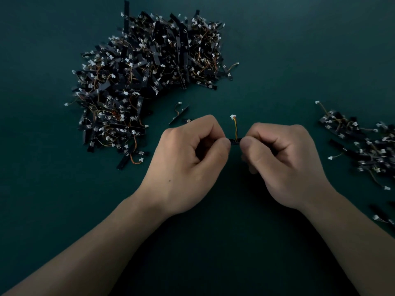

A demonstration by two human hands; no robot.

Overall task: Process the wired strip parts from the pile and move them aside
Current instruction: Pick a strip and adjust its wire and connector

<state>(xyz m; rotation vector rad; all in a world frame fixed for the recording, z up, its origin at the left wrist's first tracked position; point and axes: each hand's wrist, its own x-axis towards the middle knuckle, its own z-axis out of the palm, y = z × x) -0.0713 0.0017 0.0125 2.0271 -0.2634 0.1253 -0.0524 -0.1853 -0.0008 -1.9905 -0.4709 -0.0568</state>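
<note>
Just in front of the pile [149, 77], a strip [235, 142] is pinched at both ends by the left hand [188, 159] and right hand [284, 161]; bent too hard, its wire [236, 129] could be torn loose.

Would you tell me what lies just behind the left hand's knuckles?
A loose wired strip lies on the table; a second strip is mostly hidden by the left hand.
</note>
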